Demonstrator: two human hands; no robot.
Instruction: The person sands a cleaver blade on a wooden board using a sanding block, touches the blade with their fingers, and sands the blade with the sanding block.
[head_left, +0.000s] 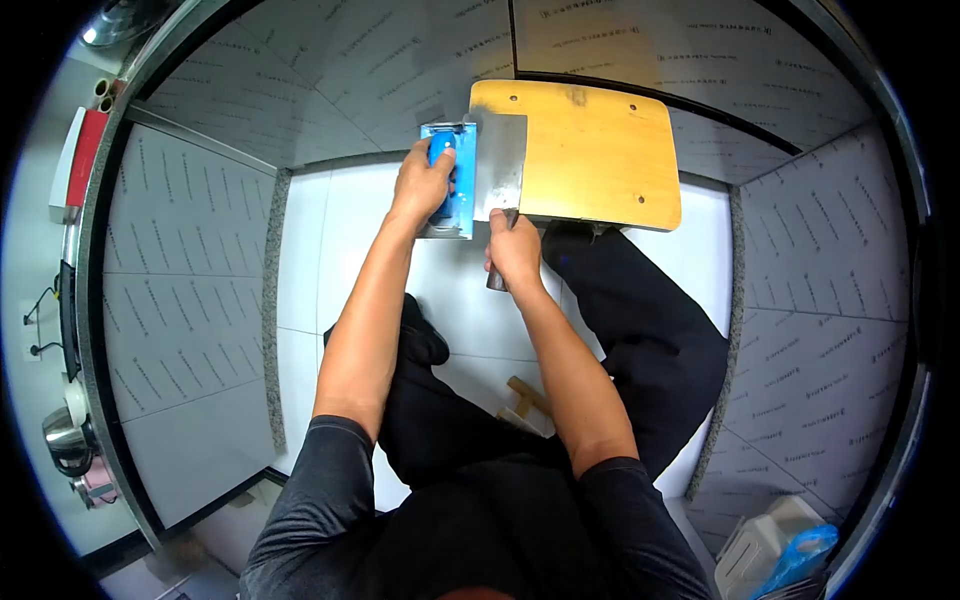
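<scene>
My left hand is closed around the handle of a blue hand sander, a flat rectangular block that lies along the left side of a cleaver blade. My right hand grips the cleaver's dark handle, with the broad grey blade pointing away from me. The blade overlaps the left edge of a yellow wooden stool top, where a dark grey smudge shows near the corner. The blade's left edge is hidden by the blue block, so I cannot tell how they touch.
My dark-trousered legs are spread on a white tiled floor. A small wooden piece shows between them. Grey patterned cabinet panels surround the floor. A white container with blue plastic stands at lower right; a metal pot sits far left.
</scene>
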